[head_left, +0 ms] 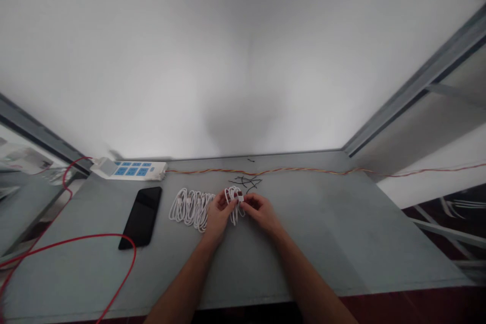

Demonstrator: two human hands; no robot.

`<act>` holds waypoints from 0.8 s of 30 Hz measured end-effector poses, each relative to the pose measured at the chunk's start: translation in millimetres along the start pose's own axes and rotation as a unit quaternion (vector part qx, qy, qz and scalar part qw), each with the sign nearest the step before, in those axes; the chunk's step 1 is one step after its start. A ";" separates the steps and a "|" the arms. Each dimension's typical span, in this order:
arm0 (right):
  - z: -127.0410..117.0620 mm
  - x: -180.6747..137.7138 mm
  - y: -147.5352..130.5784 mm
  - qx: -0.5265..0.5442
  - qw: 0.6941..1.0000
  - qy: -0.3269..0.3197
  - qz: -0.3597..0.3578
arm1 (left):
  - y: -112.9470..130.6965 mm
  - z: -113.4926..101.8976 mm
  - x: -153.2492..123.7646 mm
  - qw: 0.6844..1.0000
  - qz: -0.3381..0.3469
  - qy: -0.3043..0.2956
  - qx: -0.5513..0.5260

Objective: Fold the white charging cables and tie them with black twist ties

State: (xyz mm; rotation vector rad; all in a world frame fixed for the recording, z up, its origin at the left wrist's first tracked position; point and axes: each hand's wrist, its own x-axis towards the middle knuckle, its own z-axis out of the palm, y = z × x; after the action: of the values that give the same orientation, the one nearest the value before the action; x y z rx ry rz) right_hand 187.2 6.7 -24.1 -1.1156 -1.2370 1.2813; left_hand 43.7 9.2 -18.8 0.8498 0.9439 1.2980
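Both my hands meet over a coiled white cable (pixel 234 201) at the middle of the grey table (pixel 322 233). My left hand (pixel 217 215) grips the coil's left side with closed fingers. My right hand (pixel 261 211) pinches the cable's right side near a small white plug. To the left of my hands lies a row of several coiled white cables (pixel 191 207). A small heap of black twist ties (pixel 246 181) lies just beyond the held coil.
A black phone (pixel 142 216) lies flat at the left. A white and blue power strip (pixel 129 169) sits at the back left, with a red cord (pixel 94 243) looping across the front left. A twisted orange wire (pixel 304 170) runs along the back edge by the wall.
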 end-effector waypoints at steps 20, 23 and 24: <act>-5.4 4.5 2.3 -0.036 0.999 -0.023 0.022 | 6.4 2.7 -3.9 0.996 -0.047 0.019 -0.070; -4.8 3.7 -2.4 -0.058 0.997 -0.044 0.024 | 8.1 3.2 -4.5 0.995 -0.054 0.019 -0.075; -4.4 3.5 -3.5 -0.066 0.996 -0.047 0.025 | 8.6 3.1 -4.6 0.995 -0.057 0.018 -0.077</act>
State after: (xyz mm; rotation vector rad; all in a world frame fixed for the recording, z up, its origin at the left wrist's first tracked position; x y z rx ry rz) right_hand 191.5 10.5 -20.8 -1.1980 -1.3887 1.3185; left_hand 43.1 5.5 -9.3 0.6461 0.8956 1.2725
